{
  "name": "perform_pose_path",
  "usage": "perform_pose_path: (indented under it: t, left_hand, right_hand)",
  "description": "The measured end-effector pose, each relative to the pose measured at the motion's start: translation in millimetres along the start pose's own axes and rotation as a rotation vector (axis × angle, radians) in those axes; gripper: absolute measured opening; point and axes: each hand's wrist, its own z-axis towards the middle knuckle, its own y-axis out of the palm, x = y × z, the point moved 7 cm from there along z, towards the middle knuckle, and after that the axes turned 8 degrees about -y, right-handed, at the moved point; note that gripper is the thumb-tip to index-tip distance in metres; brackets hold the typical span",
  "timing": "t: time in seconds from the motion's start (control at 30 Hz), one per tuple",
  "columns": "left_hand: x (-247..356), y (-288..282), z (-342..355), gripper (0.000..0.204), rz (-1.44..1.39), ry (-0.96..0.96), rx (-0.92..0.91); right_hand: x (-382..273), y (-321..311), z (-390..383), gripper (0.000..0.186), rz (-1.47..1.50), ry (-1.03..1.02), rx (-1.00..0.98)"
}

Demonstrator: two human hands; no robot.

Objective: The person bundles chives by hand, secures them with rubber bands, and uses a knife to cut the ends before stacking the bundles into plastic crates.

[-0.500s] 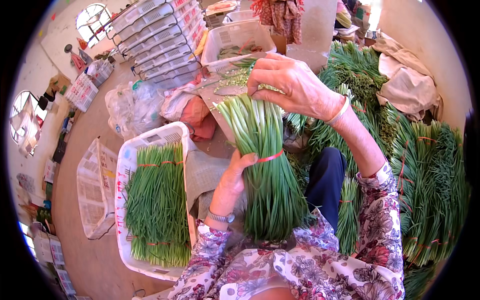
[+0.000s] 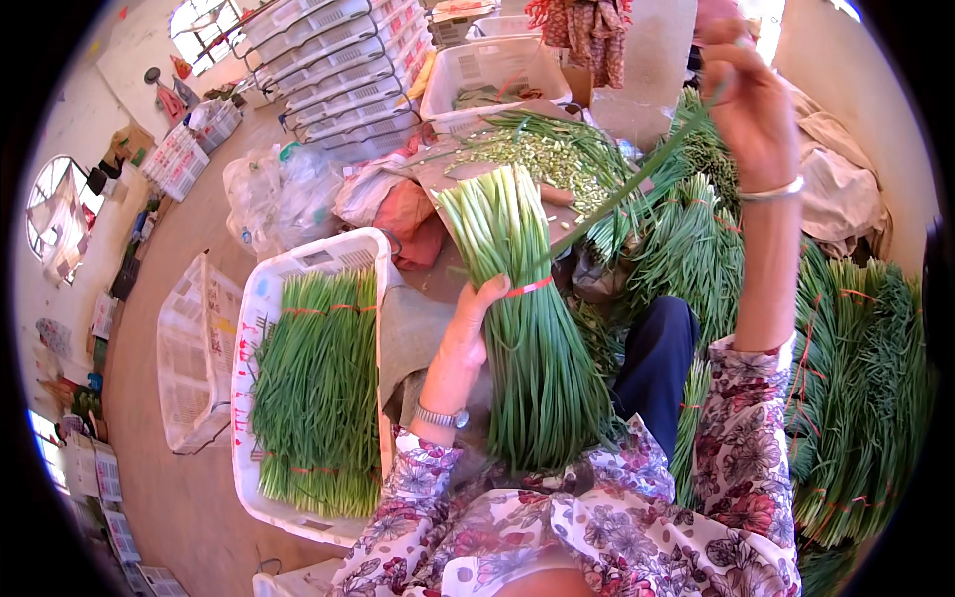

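Green chive bundle (image 2: 537,338) sits upright in my lap, cut ends up, leaf tips down vs. my floral blouse. My left hand (image 2: 466,343) is wrapped round it from the left, fingers closed on the stalks right at the red rubber band (image 2: 527,288); watch on that wrist.

Just left of my knee on the floor: white plastic crate (image 2: 261,298), packed w/ more tied chive bundles (image 2: 316,393) lying flat. Empty flattened crate (image 2: 194,348) beside it, further left.

To my right, loose piles of tied chives (image 2: 856,398) on the floor, running up past my dark trouser leg (image 2: 657,358).

Further out, my right hand (image 2: 746,104) is raised high, fingers pinched shut on one long chive stalk (image 2: 627,194) that slants down to the bundle top. Silver bangle on that wrist.

Beyond the bundle: heap of trimmings (image 2: 547,154) on a board, then another white crate (image 2: 487,70) and a stack of white crates (image 2: 338,60) at the far wall.
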Motion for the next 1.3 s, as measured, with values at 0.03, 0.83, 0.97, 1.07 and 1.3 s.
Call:
perform_pose_path:
  t: [0.03, 0.83, 0.97, 1.07, 1.3]
  left_hand:
    - [1.1, -12.6, 0.6, 0.055, -0.01, 0.007, 0.027]
    - [17.5, 8.4, -20.0, 0.06, 0.145, 0.149, 0.214]
    - [14.2, 6.3, -21.6, 0.059, 0.121, 0.131, 0.214]
    - [11.7, 3.5, -20.8, 0.059, 0.118, 0.137, 0.2]
    - [9.7, -7.3, -20.5, 0.063, 0.022, 0.107, 0.173]
  right_hand:
    - [-11.6, 4.1, 1.9, 0.011, 0.104, 0.058, -0.062]
    - [184.5, 25.5, -80.7, 0.016, -1.813, -0.09, -0.396]
    - [192.2, 17.9, -87.6, 0.012, -1.814, -0.067, -0.368]
    - [191.7, 16.8, -89.3, 0.011, -1.799, -0.057, -0.372]
    - [175.8, 25.1, -109.0, 0.013, -1.847, -0.344, -0.479]
